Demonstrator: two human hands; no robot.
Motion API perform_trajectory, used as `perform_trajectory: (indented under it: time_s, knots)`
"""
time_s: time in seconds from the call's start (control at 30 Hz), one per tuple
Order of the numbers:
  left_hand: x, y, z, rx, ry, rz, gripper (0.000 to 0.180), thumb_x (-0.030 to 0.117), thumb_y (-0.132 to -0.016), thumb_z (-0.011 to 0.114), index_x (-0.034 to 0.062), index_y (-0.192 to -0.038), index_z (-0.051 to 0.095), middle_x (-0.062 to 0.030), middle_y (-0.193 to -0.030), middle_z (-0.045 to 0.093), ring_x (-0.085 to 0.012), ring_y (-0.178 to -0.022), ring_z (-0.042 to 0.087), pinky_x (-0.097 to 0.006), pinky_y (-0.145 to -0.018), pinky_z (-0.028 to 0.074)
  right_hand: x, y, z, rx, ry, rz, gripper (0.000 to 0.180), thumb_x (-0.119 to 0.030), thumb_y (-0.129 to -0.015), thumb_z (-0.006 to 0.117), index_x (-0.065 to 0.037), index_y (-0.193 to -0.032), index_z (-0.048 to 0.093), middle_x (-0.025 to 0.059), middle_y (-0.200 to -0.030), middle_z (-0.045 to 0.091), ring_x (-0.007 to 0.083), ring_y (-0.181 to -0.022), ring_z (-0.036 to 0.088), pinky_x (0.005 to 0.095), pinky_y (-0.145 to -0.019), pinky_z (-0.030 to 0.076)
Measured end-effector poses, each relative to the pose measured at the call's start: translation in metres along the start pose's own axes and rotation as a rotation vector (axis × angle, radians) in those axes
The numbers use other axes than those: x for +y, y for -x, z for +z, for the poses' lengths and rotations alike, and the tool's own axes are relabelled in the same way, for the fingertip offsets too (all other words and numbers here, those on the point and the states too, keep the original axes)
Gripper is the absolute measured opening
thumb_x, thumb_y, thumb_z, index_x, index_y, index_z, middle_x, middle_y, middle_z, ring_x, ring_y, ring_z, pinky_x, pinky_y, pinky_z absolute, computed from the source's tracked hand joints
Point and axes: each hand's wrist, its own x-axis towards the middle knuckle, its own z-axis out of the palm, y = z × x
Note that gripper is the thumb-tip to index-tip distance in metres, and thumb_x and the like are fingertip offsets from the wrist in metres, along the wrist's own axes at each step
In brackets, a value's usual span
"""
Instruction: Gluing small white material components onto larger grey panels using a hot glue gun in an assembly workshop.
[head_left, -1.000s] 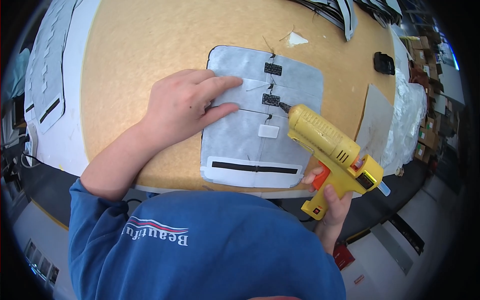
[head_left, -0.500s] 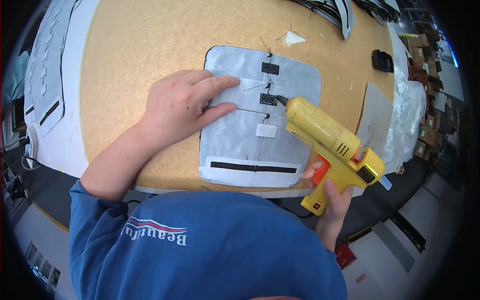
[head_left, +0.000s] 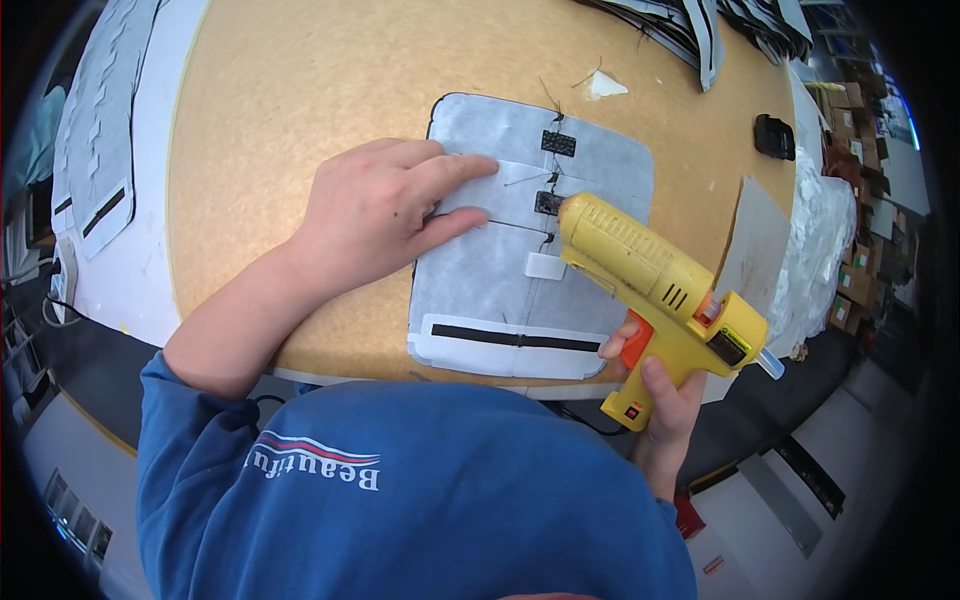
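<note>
A pale grey fabric panel (head_left: 470,290) with rounded corners lies flat on the table. My left hand (head_left: 380,205) rests on its left side, palm down, with thumb and forefinger stretched out and nothing held. Two black textured patches, an upper one (head_left: 558,143) and a lower one (head_left: 548,203), sit along the panel's middle seam among dark thread ends. Below them is a small white tab (head_left: 545,265). My right hand (head_left: 668,398) grips a yellow hot glue gun (head_left: 640,265), a finger at its orange trigger (head_left: 636,338). Its front end covers the lower patch's right edge; the nozzle tip is hidden.
Stacked dark-and-grey pieces (head_left: 690,40) lie at the far edge, near a white scrap (head_left: 606,84). A black plastic part (head_left: 774,137), a grey board (head_left: 748,245) and clear plastic film (head_left: 822,235) are at the right. More grey panels (head_left: 100,130) lie far left.
The glue gun has moved slightly left relative to the panel, its front end now over the lower patch's edge. My left hand keeps its place on the panel. The whole view has shifted a little.
</note>
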Motion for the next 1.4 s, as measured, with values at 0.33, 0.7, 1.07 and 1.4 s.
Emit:
perform_trajectory:
  time_s: [0.33,0.7,1.07,1.4]
  knots:
    - [0.002,0.003,-0.001,0.012,-0.006,-0.005,0.037,0.025,-0.074,0.082,0.0176,-0.110,0.072,0.0015,-0.069,0.058,-0.0128,-0.057,0.056,-0.027,-0.050,0.045,0.004,0.007,-0.012,0.032,0.016,-0.034,0.050,-0.022,-0.090,0.064,0.006,-0.128,0.049,0.0162,-0.103,0.067,0.0206,-0.093,0.065,0.0283,-0.074,0.048]
    - [-0.005,-0.001,-0.002,-0.001,0.026,0.010,0.038,0.024,-0.075,0.081,0.0165,-0.111,0.071,-0.0002,-0.072,0.060,-0.0147,-0.058,0.058,-0.028,-0.052,0.047,0.010,0.003,-0.011,-0.009,-0.009,-0.028,0.044,-0.016,-0.091,0.062,0.007,-0.127,0.050,0.0165,-0.104,0.066,0.0207,-0.093,0.064,0.0302,-0.075,0.049]
    - [-0.008,0.003,0.019,-0.071,0.163,0.043,0.036,0.036,-0.081,0.072,0.0144,-0.109,0.065,-0.0069,-0.089,0.063,-0.0295,-0.087,0.063,-0.043,-0.072,0.050,0.091,-0.061,-0.034,-0.318,-0.379,-0.075,0.056,-0.019,-0.095,0.058,-0.013,-0.146,0.036,0.0137,-0.127,0.052,0.0215,-0.101,0.057,0.0331,-0.080,0.050]
    - [-0.014,0.014,0.006,-0.016,0.125,0.048,0.037,0.035,-0.082,0.073,0.0148,-0.112,0.065,-0.0077,-0.091,0.065,-0.0305,-0.089,0.063,-0.043,-0.074,0.050,0.085,-0.113,-0.053,-0.239,-0.375,-0.069,0.052,-0.026,-0.097,0.057,-0.012,-0.144,0.040,0.0114,-0.125,0.053,0.0204,-0.098,0.056,0.0332,-0.079,0.050]
